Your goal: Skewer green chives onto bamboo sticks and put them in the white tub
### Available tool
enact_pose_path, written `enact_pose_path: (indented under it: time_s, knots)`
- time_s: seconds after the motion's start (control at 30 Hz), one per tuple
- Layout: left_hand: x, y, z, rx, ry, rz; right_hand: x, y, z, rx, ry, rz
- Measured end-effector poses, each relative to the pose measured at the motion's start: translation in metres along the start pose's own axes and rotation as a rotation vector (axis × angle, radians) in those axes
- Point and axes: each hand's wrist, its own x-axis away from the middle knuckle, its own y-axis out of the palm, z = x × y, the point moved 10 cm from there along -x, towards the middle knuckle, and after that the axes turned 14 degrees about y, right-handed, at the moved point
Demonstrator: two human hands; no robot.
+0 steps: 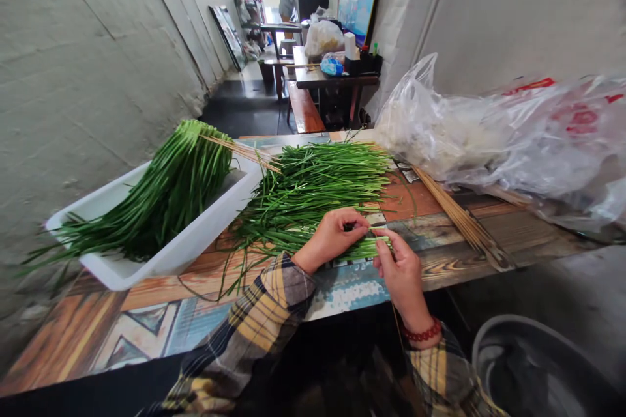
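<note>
A wide pile of garlic chives (327, 176) lies across the patterned table (347, 290), pale ends to the right. My left hand (337, 234) is closed in a pinch on a chive stalk at the near edge of the pile. Close by on the right, my right hand (401, 267) grips the pale ends of a small bunch of chives (364, 248) between thumb and fingers. A thin, stick-like line runs down below that hand; I cannot make out whether the hand holds it. The fingertips of both hands almost meet.
At left, a white tray (195, 234) bears chives threaded on bamboo skewers (244, 151). Loose skewers (454, 212) lie to the right beside filled plastic bags (513, 137). A grey tub (538, 358) stands below right. Further back are another table (317, 78) and a bench (306, 107).
</note>
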Motion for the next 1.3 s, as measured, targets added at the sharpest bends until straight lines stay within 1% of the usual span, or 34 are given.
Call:
enact_pose_path:
  time_s: [0.27, 0.57, 0.87, 1.0, 1.2, 1.3]
  knots:
    - [-0.0015, -0.0015, 0.0037, -0.003, 0.016, 0.009, 0.0012, 0.0002, -0.0028, 0.016, -0.027, -0.009]
    - [-0.0019, -0.0024, 0.0068, -0.018, 0.038, 0.014, 0.0006, 0.0003, -0.0012, -0.010, -0.004, -0.013]
    - [-0.0019, -0.0013, 0.0062, -0.019, 0.024, -0.006, 0.0001, 0.0027, 0.0004, -0.029, 0.006, -0.037]
    - [-0.0012, 0.0019, 0.0035, -0.008, 0.025, -0.034, -0.0007, 0.0033, 0.0013, -0.046, 0.008, -0.040]
    - [-0.0002, 0.0029, 0.0033, -0.018, 0.034, -0.036, 0.0007, 0.0003, -0.0041, -0.071, -0.015, 0.001]
    - [-0.0001, 0.0030, 0.0046, -0.035, 0.051, -0.036, 0.0015, 0.0007, -0.0058, -0.082, -0.015, -0.004]
